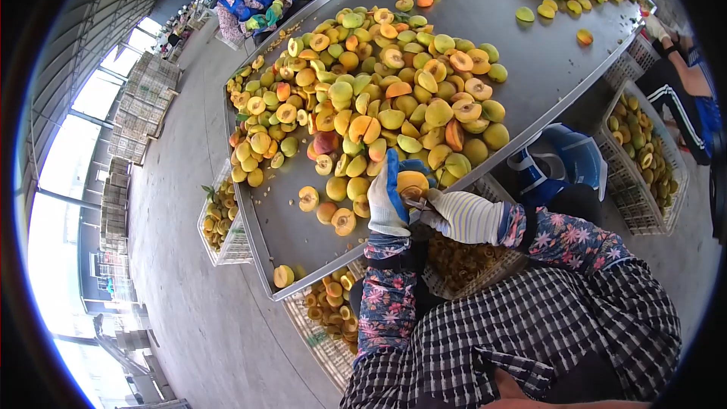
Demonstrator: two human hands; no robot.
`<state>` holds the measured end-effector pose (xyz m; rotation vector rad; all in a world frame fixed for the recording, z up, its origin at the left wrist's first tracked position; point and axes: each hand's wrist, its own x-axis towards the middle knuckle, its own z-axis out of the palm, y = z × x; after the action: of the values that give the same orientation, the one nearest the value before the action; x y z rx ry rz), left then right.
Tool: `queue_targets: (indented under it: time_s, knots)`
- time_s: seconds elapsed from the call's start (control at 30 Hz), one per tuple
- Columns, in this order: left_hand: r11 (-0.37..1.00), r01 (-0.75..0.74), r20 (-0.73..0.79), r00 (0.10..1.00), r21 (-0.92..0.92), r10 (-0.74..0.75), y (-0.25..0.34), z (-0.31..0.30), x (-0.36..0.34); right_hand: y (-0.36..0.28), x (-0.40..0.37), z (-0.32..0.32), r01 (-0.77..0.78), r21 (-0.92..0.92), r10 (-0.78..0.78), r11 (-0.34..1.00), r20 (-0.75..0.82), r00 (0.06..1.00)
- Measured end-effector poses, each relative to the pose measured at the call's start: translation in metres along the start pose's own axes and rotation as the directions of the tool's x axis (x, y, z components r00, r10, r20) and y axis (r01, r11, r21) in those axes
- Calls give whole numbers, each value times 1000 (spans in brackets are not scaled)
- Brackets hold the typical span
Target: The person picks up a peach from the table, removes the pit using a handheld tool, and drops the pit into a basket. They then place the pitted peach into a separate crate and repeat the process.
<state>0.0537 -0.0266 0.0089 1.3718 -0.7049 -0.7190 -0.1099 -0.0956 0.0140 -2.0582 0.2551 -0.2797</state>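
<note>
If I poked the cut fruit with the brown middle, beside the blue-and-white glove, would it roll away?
Probably not far: the cut fruit has its flat face up, so it may just rock. The metal table looks smooth, so it might slide too. Its flesh is open, so it could bruise if squeezed.

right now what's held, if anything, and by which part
Left hand grips a cut fruit by its outer sides; right hand holds a small tool by its hidden end.

Metal table with fruit
Your table (454,23) has a raised edge, and many halved fruits (363,98) lie directly on it in piles.
</note>
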Motion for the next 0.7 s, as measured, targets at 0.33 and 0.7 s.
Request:
queue_targets:
  time_s: [0.33,0.7]
  knots:
    - [989,-144,-38,989,-30,143,15,18,-14,-51,-15,-37,-589,745,294,313,514,806]
    - [868,333,225,938,-369,-265,63,36,-70,-48,-67,-53,-704,647,223,292,670,708]
